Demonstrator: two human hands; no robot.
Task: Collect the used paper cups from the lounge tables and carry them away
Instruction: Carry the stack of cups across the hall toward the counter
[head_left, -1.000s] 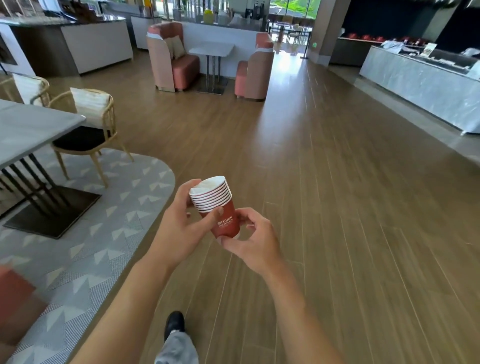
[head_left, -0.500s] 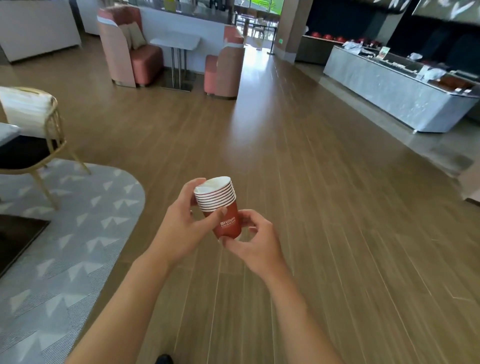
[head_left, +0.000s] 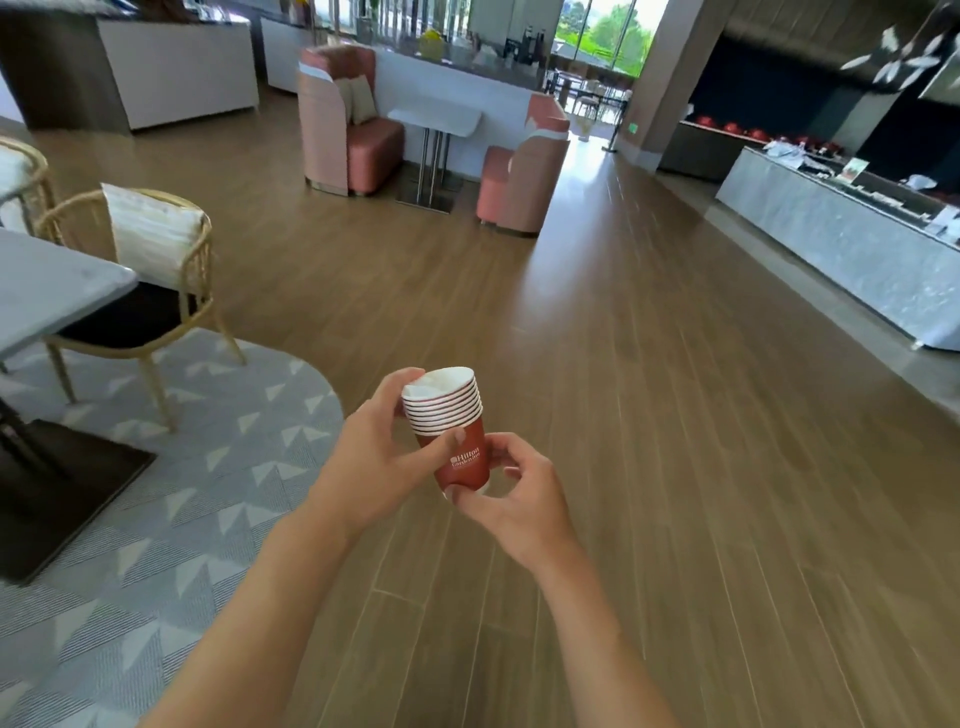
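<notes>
One nested stack of red paper cups (head_left: 457, 441) is held in mid-air above the wooden floor (head_left: 649, 415), between two bare hands, in front of the person. About eight white rolled rims show one above the other at its top, and the inside of the topmost cup is white. On the red wall of the outermost cup a white logo reads "Hilton", with a second, smaller line beneath that looks like "Garden Inn" but is too small to read for sure.

The left hand (head_left: 376, 457) wraps the upper part of the stack, fingers curled behind the rims and thumb pressed across the front just above the logo. The right hand (head_left: 511, 499) cups the base from below and from the right, its fingers bent round the bottom of the stack.

To the left lies one grey rug (head_left: 156, 545) with a pale triangle pattern. On it stand a grey tabletop (head_left: 47, 286) on a dark base and two wicker chairs, the nearer chair (head_left: 135, 291) with a white cushion and a black seat, the farther one cut by the frame edge. Well ahead, two pink booth seats (head_left: 353, 130) face each other across one small white table (head_left: 436, 122). Along the right wall runs a long marble-fronted counter (head_left: 841, 244) bearing items too blurred to tell.
</notes>
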